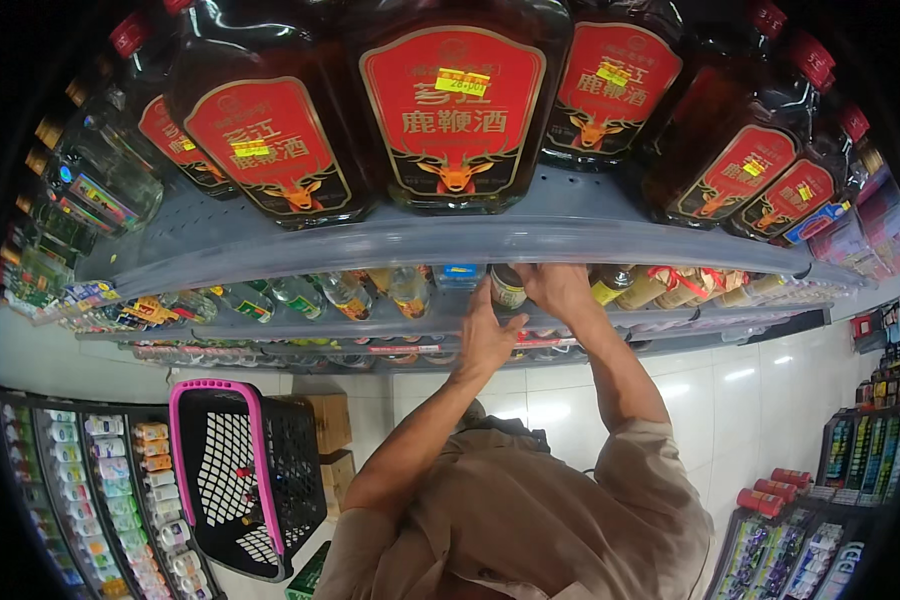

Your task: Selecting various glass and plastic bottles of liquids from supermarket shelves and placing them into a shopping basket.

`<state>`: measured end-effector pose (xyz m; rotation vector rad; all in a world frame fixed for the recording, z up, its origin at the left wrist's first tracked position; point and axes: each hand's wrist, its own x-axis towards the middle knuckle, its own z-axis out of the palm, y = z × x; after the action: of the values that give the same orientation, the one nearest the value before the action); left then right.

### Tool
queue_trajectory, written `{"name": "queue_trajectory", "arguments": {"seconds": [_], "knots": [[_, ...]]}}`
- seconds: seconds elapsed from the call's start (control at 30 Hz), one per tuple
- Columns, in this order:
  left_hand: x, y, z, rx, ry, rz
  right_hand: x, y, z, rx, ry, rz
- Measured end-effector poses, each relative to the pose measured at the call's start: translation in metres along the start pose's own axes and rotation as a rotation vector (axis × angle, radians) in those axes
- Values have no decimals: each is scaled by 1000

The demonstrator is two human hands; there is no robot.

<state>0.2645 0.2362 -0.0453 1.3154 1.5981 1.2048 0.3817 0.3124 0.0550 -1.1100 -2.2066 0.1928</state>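
Note:
A dark bottle with a pale label [508,291] stands on the second shelf, just under the clear lip of the shelf above. My left hand [489,330] cups it from the left, fingers along its side and thumb near its lower front. From the right, my right hand [559,289] grips it; those fingertips are partly hidden by the bottle and the shelf lip. Left of my hands are a blue-labelled clear container [461,274] and clear bottles with orange labels [408,292]. A yellow-labelled bottle [611,283] stands right of my right hand.
Large dark liquor bottles with red deer labels [454,112] line the shelf above. Below left, a black shopping basket with a pink rim [259,465] holds bottles, near cardboard boxes [331,424]. Shelves of plastic bottles [120,480] stand left, and packaged goods [769,555] stand right.

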Motion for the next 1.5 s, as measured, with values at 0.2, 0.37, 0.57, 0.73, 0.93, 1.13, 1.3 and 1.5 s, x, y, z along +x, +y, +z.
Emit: {"name": "queue_trajectory", "arguments": {"seconds": [0.2,0.37,0.57,0.73,0.93,1.13,1.3,1.5], "knots": [[0,16,5,160,73,41,7,-11,-14,102,-227,170],[4,14,12,136,94,54,3,-5,-13,190,-170,168],[-1,20,12,161,129,68,2,-17,-22,299,-156,247],[-6,32,9,200,195,130,-1,-21,-30,274,-49,106],[-19,44,6,174,243,208,-17,-41,-55,177,-33,85],[-42,41,-11,115,265,335,-32,-74,-75,244,-79,87],[-75,37,-44,182,377,326,-42,-108,-72,247,-88,-102],[-128,36,-112,113,427,258,-41,-174,-56,279,-249,-212]]}}
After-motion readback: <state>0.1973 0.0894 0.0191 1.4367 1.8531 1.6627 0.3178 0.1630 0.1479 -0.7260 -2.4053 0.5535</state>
